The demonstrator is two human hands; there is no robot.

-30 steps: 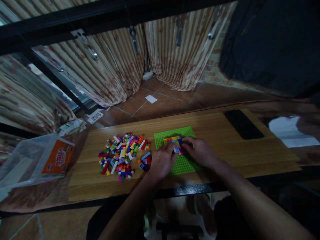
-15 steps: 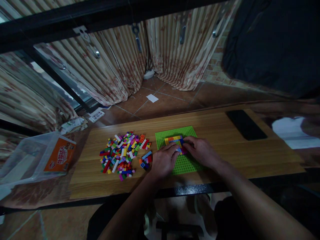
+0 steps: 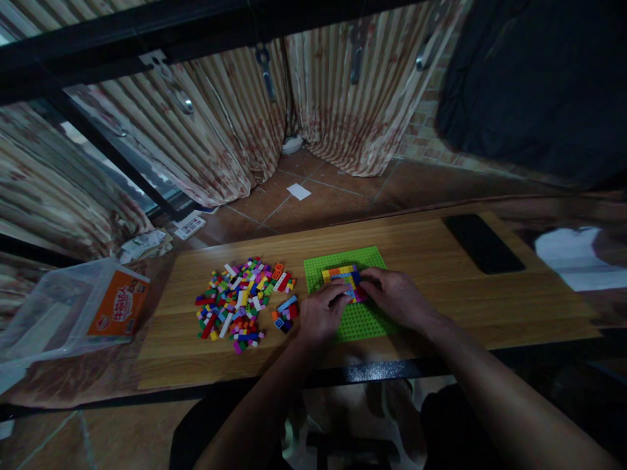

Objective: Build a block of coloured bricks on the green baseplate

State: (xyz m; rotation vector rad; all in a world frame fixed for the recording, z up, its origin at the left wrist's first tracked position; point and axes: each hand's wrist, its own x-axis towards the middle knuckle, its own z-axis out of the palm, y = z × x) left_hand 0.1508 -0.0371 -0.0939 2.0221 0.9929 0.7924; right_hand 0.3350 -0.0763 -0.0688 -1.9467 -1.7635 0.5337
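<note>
A green studded baseplate (image 3: 361,325) lies on the wooden table, with a low block of colourful toy bricks (image 3: 339,271) built on it in yellow, orange, blue and purple. My left hand (image 3: 321,314) is over the block's near left side, fingers curled together at the tips. Whatever they pinch is too small to make out. At the right edge of the block, by its dark blue and purple bricks, my right hand (image 3: 399,297) has its thumb and fingers closed against the side. Both hands hide part of the block.
Many loose bricks (image 3: 240,297) are heaped on the table's left half, with a small cluster (image 3: 287,313) beside my left hand. A black phone-like slab (image 3: 482,243) lies at the right. A clear plastic box (image 3: 63,313) with an orange label stands beyond the table's left end.
My left fingers have drawn back a little and curled, uncovering more of the block. My right hand stays at the block's right edge, nearly unmoved.
</note>
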